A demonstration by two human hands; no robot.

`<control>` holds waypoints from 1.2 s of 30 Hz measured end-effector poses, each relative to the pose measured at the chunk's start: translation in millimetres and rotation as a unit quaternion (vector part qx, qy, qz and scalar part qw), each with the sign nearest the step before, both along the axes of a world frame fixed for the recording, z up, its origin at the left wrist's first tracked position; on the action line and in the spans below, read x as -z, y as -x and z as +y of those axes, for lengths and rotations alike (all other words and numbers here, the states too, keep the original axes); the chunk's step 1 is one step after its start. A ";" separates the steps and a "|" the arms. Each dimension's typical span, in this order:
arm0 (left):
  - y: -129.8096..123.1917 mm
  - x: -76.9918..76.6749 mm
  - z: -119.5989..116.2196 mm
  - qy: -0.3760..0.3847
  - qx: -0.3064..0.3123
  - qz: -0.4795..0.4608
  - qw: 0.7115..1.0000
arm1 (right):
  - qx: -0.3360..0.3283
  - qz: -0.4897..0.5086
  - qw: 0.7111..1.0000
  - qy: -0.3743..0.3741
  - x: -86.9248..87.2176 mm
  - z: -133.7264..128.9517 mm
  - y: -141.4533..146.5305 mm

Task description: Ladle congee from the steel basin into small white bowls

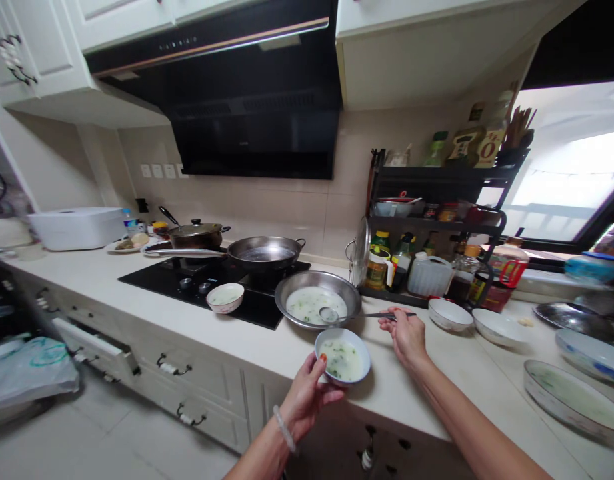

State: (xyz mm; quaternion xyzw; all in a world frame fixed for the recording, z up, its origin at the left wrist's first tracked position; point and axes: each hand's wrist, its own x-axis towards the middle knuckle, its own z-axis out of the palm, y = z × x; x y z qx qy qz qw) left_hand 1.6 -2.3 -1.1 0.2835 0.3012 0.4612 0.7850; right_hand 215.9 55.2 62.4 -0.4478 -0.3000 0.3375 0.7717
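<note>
My left hand (309, 393) grips a small white bowl (343, 357) by its rim and side; pale soup with green bits fills it. My right hand (403, 335) is closed around the dark handle of a ladle (369, 315). The ladle's head dips into the soup in a wide steel basin (317, 300), which stands on the counter just behind the bowl. Left of the basin, a smaller bowl of soup (225, 297) sits at the edge of the black cooktop.
A steel frying pan (264, 253) and a lidded pot (195, 235) stand on the cooktop (187, 287). Two white bowls (450, 315) and a large soup bowl (577, 400) lie to the right. A black rack (439, 223) holds bottles behind. One drawer (97, 343) stands pulled out.
</note>
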 end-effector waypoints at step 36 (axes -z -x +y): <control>-0.7 2.1 0.4 0.003 0.000 -0.002 1.000 | -0.003 0.002 1.000 -0.011 -1.9 -1.9 2.0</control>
